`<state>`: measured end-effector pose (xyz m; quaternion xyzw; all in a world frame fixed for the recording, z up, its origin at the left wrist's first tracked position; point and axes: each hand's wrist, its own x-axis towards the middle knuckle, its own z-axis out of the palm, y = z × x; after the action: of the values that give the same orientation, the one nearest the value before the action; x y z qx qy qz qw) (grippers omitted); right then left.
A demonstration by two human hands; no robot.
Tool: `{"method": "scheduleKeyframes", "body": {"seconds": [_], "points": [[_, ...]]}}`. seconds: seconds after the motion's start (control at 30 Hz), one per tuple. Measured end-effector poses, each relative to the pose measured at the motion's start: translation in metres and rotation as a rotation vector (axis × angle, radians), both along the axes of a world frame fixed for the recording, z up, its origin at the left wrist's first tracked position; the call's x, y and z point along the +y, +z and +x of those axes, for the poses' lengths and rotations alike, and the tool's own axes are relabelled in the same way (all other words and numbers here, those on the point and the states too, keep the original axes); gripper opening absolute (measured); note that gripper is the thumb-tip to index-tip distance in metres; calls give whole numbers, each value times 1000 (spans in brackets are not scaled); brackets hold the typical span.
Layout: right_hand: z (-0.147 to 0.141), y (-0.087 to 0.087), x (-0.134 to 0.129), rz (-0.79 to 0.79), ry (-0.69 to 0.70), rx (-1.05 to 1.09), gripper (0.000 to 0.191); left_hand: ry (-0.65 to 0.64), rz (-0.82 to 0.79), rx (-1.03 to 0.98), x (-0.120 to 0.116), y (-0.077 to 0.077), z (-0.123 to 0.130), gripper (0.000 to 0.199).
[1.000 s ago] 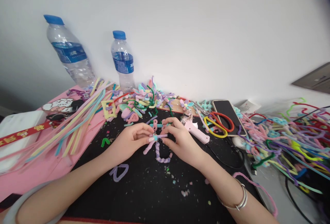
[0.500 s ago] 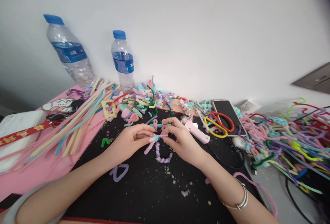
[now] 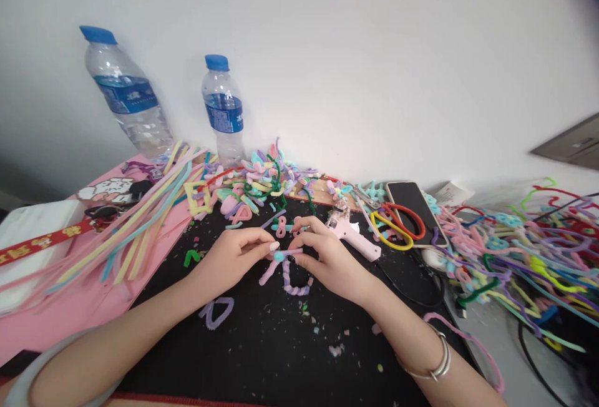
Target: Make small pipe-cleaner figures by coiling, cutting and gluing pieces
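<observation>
My right hand [image 3: 330, 257] pinches a small purple and pink pipe-cleaner piece [image 3: 266, 274] with a light blue middle, over the black mat. Close against that piece's left side is my left hand [image 3: 241, 254], thumb and fingertips pressed together; whether anything is between them is too small to tell. Just below the fingers lies a twisted lilac loop [image 3: 296, 290]. A purple bent loop [image 3: 219, 313] rests on the mat below my left hand. Beyond the fingers is a small pink twisted piece [image 3: 281, 227].
A pink glue gun [image 3: 358, 240] lies right of my right hand, near a phone [image 3: 412, 207]. Two water bottles [image 3: 223, 113] stand by the wall. Pipe cleaners are heaped behind and at right [image 3: 491, 245]; long strips [image 3: 135, 226] lie left. Scraps dot the black mat [image 3: 262, 363].
My left fingertips have shifted slightly up and left from the blue middle, which now shows more fully. The held piece has moved a little left and down.
</observation>
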<state>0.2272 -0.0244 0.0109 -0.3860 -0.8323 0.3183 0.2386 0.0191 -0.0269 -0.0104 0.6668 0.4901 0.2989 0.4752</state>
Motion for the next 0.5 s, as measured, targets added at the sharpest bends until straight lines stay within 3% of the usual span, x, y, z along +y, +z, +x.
{"method": "scheduleKeyframes", "body": {"seconds": [0.13,0.27,0.4,0.5], "points": [[0,-1,0,0,-2,2,10,53,29,-13,2,-2,-3,26],[1,-2,1,-2,-13,3,9,187,57,-44,7,-2,-9,24],[2,-4,2,-8,-10,17,8,289,212,181,12,1,-17,30],[2,-4,2,-17,-8,25,8,277,246,249,13,1,-19,27]]}}
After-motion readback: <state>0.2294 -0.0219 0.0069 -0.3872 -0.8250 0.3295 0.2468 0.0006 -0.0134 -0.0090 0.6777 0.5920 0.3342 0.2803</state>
